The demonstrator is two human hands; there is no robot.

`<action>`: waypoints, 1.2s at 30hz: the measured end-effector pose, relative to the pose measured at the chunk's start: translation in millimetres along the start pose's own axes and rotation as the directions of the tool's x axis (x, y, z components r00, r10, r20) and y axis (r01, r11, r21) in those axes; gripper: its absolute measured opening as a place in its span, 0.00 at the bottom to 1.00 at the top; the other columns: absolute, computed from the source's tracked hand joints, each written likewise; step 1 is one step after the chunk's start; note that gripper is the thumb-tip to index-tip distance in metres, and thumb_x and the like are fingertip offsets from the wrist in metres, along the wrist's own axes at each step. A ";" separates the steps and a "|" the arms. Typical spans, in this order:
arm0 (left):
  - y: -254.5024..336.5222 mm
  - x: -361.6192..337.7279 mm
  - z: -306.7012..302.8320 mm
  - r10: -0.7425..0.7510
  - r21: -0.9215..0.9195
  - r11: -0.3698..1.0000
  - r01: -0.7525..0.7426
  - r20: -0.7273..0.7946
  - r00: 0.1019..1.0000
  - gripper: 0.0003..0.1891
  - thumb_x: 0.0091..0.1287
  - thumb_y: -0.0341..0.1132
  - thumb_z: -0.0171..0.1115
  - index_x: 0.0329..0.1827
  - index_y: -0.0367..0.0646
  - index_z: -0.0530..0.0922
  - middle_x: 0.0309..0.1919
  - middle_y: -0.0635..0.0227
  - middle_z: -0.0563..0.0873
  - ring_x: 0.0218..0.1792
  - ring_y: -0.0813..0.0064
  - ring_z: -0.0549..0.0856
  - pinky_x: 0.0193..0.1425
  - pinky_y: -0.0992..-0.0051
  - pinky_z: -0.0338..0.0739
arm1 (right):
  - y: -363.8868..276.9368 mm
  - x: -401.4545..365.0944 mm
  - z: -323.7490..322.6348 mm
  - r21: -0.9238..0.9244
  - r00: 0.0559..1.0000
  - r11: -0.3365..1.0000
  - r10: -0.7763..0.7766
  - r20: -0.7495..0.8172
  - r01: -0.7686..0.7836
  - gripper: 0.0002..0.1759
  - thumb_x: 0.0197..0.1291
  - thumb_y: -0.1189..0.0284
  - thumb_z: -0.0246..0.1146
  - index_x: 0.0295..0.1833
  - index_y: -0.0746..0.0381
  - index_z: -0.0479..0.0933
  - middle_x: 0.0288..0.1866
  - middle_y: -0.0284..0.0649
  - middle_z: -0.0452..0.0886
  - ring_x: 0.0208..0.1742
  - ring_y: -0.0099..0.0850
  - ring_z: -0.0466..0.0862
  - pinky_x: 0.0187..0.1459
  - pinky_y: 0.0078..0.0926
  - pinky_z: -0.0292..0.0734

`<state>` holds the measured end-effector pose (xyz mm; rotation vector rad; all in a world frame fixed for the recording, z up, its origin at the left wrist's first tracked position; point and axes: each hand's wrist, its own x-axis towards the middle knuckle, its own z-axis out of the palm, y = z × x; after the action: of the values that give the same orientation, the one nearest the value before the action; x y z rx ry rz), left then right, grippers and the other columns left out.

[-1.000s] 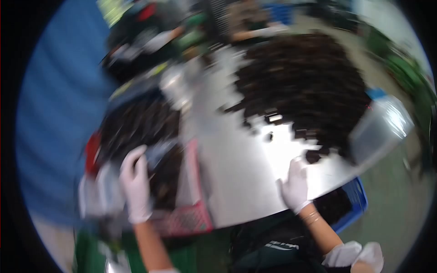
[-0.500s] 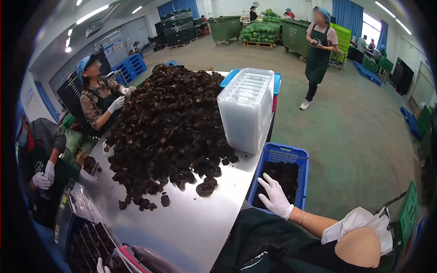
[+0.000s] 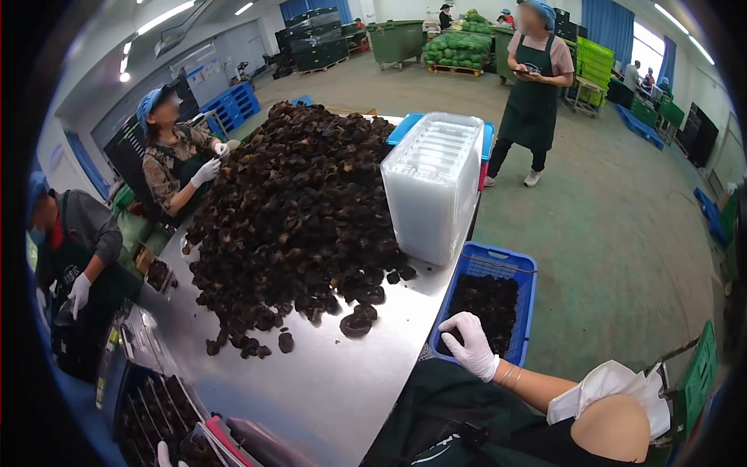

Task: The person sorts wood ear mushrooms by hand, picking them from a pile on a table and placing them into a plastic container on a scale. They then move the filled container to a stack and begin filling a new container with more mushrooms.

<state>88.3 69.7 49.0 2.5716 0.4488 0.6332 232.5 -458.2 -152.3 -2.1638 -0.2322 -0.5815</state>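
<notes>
My right hand (image 3: 471,347), in a white glove, is over the near end of a blue plastic basket (image 3: 530,300). Its fingers curl loosely, with a gap between them and the thumb, and nothing shows in its grasp. Dark brown, wrinkled pieces like dried wood ear mushrooms (image 3: 489,300) fill part of the basket. At the bottom left edge, a few white-gloved fingers of my left hand (image 3: 165,454) show beside a tray of similar pieces (image 3: 159,412); most of that hand is cut off. A large heap of these mushrooms (image 3: 292,210) covers the steel table (image 3: 311,397).
Stacked clear plastic containers (image 3: 428,191) stand at the table's right edge. Two co-workers in blue caps, one person (image 3: 175,156) and another person (image 3: 74,249), are at the left. Beyond the table stands an aproned person (image 3: 533,93). A green crate (image 3: 695,373) is at far right.
My right hand's fingers have gone from spread to curled above the basket. The standing person has come closer to the table. At far left, the co-worker's hands have moved apart.
</notes>
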 end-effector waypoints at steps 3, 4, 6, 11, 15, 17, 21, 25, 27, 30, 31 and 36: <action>67.5 -32.8 22.0 0.122 0.023 0.992 -0.123 0.026 0.992 0.21 0.75 0.29 0.56 0.69 0.32 0.74 0.65 0.53 0.80 0.65 0.59 0.78 0.73 0.66 0.69 | -2.1 3.8 9.6 0.025 0.997 0.999 0.040 -0.073 -0.039 0.08 0.60 0.71 0.69 0.38 0.59 0.76 0.36 0.39 0.77 0.42 0.41 0.77 0.48 0.38 0.68; 64.5 -50.2 42.4 0.146 -0.054 0.988 -0.146 -0.001 0.989 0.20 0.73 0.26 0.55 0.67 0.30 0.76 0.62 0.54 0.82 0.62 0.60 0.81 0.71 0.65 0.71 | -4.1 3.1 13.3 0.019 0.996 0.997 0.069 -0.048 -0.068 0.10 0.59 0.70 0.71 0.35 0.58 0.74 0.33 0.38 0.75 0.39 0.41 0.76 0.45 0.38 0.67; 93.3 -75.8 83.5 0.115 -0.277 0.956 -0.096 0.052 0.992 0.16 0.68 0.22 0.57 0.58 0.30 0.81 0.54 0.57 0.86 0.55 0.62 0.84 0.64 0.66 0.77 | -10.9 7.3 27.1 0.038 0.995 0.999 0.041 -0.089 -0.038 0.18 0.56 0.68 0.74 0.27 0.57 0.69 0.25 0.36 0.70 0.30 0.39 0.72 0.38 0.38 0.63; 121.9 -107.5 193.9 0.084 -0.490 0.872 0.012 0.172 0.982 0.09 0.73 0.28 0.60 0.50 0.33 0.85 0.45 0.52 0.89 0.48 0.56 0.86 0.57 0.63 0.80 | -42.6 20.3 64.9 0.192 0.997 0.980 -0.057 0.056 0.046 0.28 0.60 0.66 0.73 0.17 0.60 0.63 0.16 0.43 0.65 0.19 0.44 0.69 0.29 0.38 0.66; 118.0 -115.8 238.1 -0.109 -0.598 0.764 0.244 0.253 0.961 0.09 0.69 0.25 0.63 0.49 0.39 0.87 0.39 0.58 0.89 0.39 0.65 0.89 0.46 0.71 0.81 | -33.9 2.9 96.8 0.500 0.948 0.843 0.035 0.316 -0.198 0.16 0.64 0.75 0.68 0.23 0.65 0.75 0.17 0.40 0.70 0.19 0.27 0.71 0.25 0.29 0.67; 113.2 -117.3 248.5 -0.066 -0.568 0.808 0.157 0.176 0.982 0.08 0.70 0.29 0.64 0.48 0.40 0.87 0.40 0.58 0.89 0.39 0.62 0.89 0.45 0.71 0.81 | -22.9 4.9 102.7 0.457 0.811 0.759 0.156 0.564 -0.464 0.20 0.71 0.77 0.59 0.21 0.63 0.71 0.20 0.26 0.66 0.25 0.16 0.66 0.25 0.23 0.60; 111.9 -128.0 252.9 -0.035 -0.373 0.926 0.056 0.063 0.997 0.06 0.68 0.35 0.63 0.43 0.47 0.86 0.35 0.63 0.88 0.38 0.58 0.88 0.42 0.63 0.82 | -55.3 9.1 104.6 0.466 0.775 0.688 0.230 0.588 -0.557 0.23 0.80 0.70 0.55 0.25 0.61 0.68 0.21 0.26 0.65 0.25 0.16 0.62 0.31 0.18 0.72; 114.3 -131.9 256.2 -0.041 -0.312 0.948 0.063 0.077 0.996 0.07 0.69 0.38 0.62 0.40 0.47 0.84 0.32 0.64 0.86 0.36 0.61 0.88 0.41 0.63 0.82 | -43.3 12.0 108.9 0.303 0.904 0.943 -0.005 0.427 -0.138 0.29 0.77 0.68 0.59 0.21 0.62 0.59 0.20 0.22 0.56 0.24 0.16 0.54 0.25 0.27 0.46; 113.2 -133.3 257.6 -0.011 -0.334 0.942 0.028 0.053 0.999 0.07 0.70 0.38 0.62 0.42 0.46 0.84 0.31 0.63 0.86 0.36 0.61 0.88 0.41 0.63 0.82 | -47.4 13.5 108.3 0.293 0.904 0.946 0.003 0.428 -0.141 0.28 0.78 0.68 0.59 0.21 0.61 0.58 0.20 0.21 0.55 0.24 0.15 0.53 0.25 0.27 0.45; 111.2 -134.3 259.0 0.012 -0.336 0.942 0.004 0.044 0.999 0.08 0.70 0.38 0.61 0.44 0.45 0.83 0.31 0.63 0.85 0.35 0.61 0.87 0.41 0.62 0.82 | -53.8 18.4 106.0 0.271 0.893 0.944 0.050 0.447 -0.189 0.27 0.78 0.68 0.59 0.22 0.61 0.59 0.21 0.21 0.55 0.25 0.15 0.54 0.26 0.26 0.45; 110.9 -134.4 257.8 0.022 -0.337 0.942 -0.001 0.058 0.998 0.07 0.70 0.37 0.61 0.44 0.45 0.83 0.31 0.63 0.85 0.34 0.61 0.87 0.41 0.62 0.82 | -57.6 20.1 105.6 0.255 0.880 0.938 0.094 0.466 -0.235 0.26 0.78 0.69 0.58 0.22 0.62 0.61 0.21 0.21 0.56 0.25 0.15 0.55 0.26 0.25 0.46; 110.1 -132.9 257.1 0.086 -0.338 0.940 -0.053 0.084 0.993 0.08 0.70 0.35 0.60 0.43 0.41 0.83 0.31 0.62 0.84 0.34 0.62 0.87 0.41 0.63 0.81 | -82.3 30.4 116.1 0.240 0.873 0.951 0.056 0.485 -0.194 0.27 0.78 0.67 0.58 0.23 0.57 0.57 0.22 0.20 0.55 0.26 0.14 0.53 0.27 0.25 0.44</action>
<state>127.6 -166.5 -147.4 2.2871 0.1974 0.5518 266.9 -317.3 -140.3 -1.9884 -0.4071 0.0698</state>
